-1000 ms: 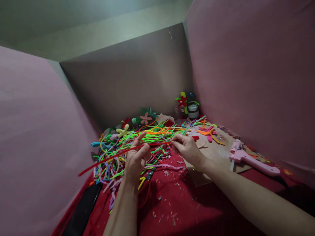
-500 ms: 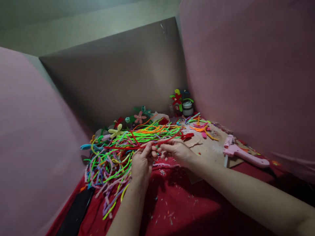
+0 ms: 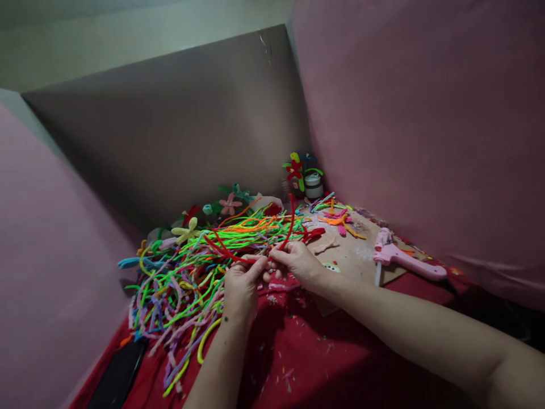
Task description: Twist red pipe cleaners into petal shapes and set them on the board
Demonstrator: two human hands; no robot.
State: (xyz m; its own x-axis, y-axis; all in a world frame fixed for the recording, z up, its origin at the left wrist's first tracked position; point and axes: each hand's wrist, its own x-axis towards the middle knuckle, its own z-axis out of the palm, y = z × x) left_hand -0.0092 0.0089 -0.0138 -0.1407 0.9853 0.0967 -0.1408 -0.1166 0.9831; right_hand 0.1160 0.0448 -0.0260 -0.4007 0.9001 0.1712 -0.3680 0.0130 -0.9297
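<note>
Red pipe cleaners [image 3: 291, 221] are pinched between my two hands, which almost meet at the front of the pile. My left hand [image 3: 243, 282] is closed on them, thumb on top, with red ends reaching out to the left. My right hand [image 3: 300, 264] pinches the red stem close beside it, and one end curves upward from its fingers. Behind the hands spreads a heap of pipe cleaners [image 3: 238, 236] in green, orange, pink and purple. A red pipe-cleaner piece [image 3: 313, 234] rests just past my right hand. How the stems cross between the fingertips is hidden.
A pink glue gun [image 3: 409, 262] stands on a cardboard sheet [image 3: 361, 250] at the right. Pipe-cleaner flowers [image 3: 230, 203] lie at the back, near a white lidded jar [image 3: 314, 186]. A black phone-like slab [image 3: 119, 372] lies front left on red cloth [image 3: 293, 352]. Panels enclose three sides.
The red pipe cleaner at my right hand, nearly flat before, now bends upward. The left red ends now angle up and apart. The view has shifted slightly, moving the scene leftward.
</note>
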